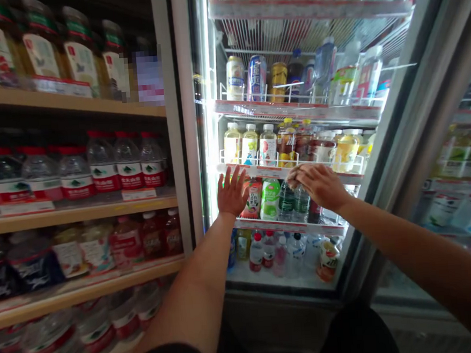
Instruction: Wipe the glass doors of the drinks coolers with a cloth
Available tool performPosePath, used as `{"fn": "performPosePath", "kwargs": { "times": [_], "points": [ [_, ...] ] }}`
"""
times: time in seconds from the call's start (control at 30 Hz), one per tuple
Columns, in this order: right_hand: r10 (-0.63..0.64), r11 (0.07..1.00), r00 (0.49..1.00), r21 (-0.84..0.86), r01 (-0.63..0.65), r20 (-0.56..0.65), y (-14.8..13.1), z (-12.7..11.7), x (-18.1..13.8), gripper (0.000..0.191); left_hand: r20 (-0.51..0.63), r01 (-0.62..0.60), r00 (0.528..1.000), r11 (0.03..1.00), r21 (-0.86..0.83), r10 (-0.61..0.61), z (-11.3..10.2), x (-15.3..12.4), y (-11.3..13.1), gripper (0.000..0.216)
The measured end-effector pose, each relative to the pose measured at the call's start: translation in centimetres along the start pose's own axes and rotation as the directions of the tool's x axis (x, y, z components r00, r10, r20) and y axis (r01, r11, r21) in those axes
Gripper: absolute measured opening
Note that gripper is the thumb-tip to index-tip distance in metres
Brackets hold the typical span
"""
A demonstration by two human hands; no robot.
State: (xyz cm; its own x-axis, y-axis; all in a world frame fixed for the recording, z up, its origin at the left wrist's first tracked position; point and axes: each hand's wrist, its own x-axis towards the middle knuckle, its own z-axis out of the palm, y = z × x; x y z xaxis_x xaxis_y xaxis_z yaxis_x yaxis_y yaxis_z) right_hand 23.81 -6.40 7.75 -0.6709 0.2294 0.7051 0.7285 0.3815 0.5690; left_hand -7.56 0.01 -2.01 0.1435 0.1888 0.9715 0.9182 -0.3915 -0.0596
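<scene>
My left hand (234, 191) is open, its fingers spread towards the lit glass door (243, 283) of a drinks fridge. Whether its fingertips touch the glass I cannot tell. To its right, my right hand (324, 185) is closed around a crumpled, greyish-brown cloth (296, 176), held at the height of a shelf edge (255, 170). Behind the hands stand a red-labelled bottle (254, 196), a green-and-white bottle (270, 198) and dark green bottles (286, 201). My right hand and forearm hide part of that row.
Open wooden shelves (77, 214) on the left carry red-capped water bottles (76, 174) and other drinks. A metal frame (181, 121) divides them from the fridge. Another glass-fronted fridge (458, 193) stands on the right. My dark-clothed knee (361, 331) shows below.
</scene>
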Motion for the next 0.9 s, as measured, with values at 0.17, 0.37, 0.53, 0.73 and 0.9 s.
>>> {"fn": "performPosePath", "kwargs": {
  "times": [0.17, 0.37, 0.53, 0.73, 0.9],
  "points": [
    [0.082, 0.996, 0.995, 0.023, -0.081, -0.047, -0.4, 0.1, 1.5, 0.033, 0.005, 0.007, 1.0, 1.0, 0.01, -0.007, 0.0, 0.0, 0.1, 0.06],
    [-0.095, 0.995, 0.995, -0.003, 0.095, -0.002, -1.7, 0.6, 1.9, 0.027, -0.017, -0.017, 1.0, 1.0, 0.018, 0.017, 0.0, 0.0, 0.0, 0.062],
    [-0.005, 1.0, 1.0, -0.019, 0.004, -0.025, -1.9, 0.3, 2.8, 0.029, -0.034, -0.019, 0.999, 1.0, 0.021, 0.02, 0.0, 0.0, 0.0, 0.061],
    [-0.097, 0.995, 0.995, 0.009, 0.097, 0.008, -3.8, 1.2, 2.2, 0.029, -0.025, -0.02, 0.999, 1.0, 0.021, 0.02, -0.1, 0.0, 0.1, 0.06],
    [-0.063, 0.998, 0.998, -0.016, 0.063, -0.014, -3.4, 1.0, 3.1, 0.029, -0.01, 0.001, 1.0, 1.0, 0.004, -0.001, 0.0, 0.0, 0.0, 0.061]
  ]
}}
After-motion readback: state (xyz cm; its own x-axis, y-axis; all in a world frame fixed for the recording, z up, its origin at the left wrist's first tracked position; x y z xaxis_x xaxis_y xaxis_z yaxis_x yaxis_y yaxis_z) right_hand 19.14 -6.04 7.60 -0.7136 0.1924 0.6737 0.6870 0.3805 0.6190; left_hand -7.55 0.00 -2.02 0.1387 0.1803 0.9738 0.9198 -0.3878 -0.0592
